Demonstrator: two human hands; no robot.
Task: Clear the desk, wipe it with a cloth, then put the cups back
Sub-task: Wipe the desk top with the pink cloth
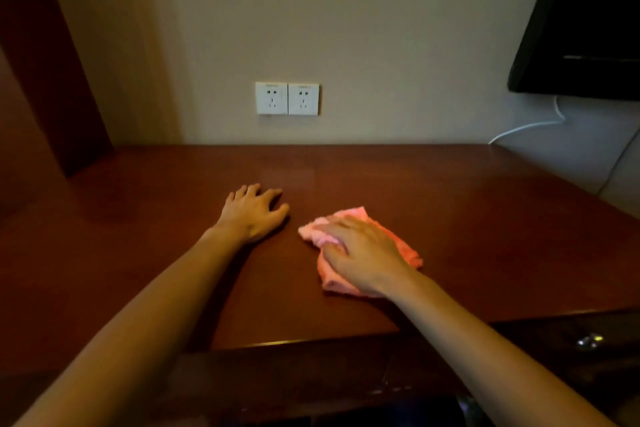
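Note:
A crumpled pink cloth (401,243) lies on the dark brown wooden desk (450,191), a little right of centre. My right hand (360,253) lies flat on top of the cloth, fingers spread and pressing it down. My left hand (252,211) rests palm down on the bare desk just left of the cloth, fingers relaxed and holding nothing. No cups are in view.
Two white wall sockets (287,98) sit above the desk's far edge. A black TV (588,28) hangs at the upper right with a white cable (526,126) below it. A dark wooden panel (45,62) stands at the left. A drawer handle (590,340) shows below the front edge.

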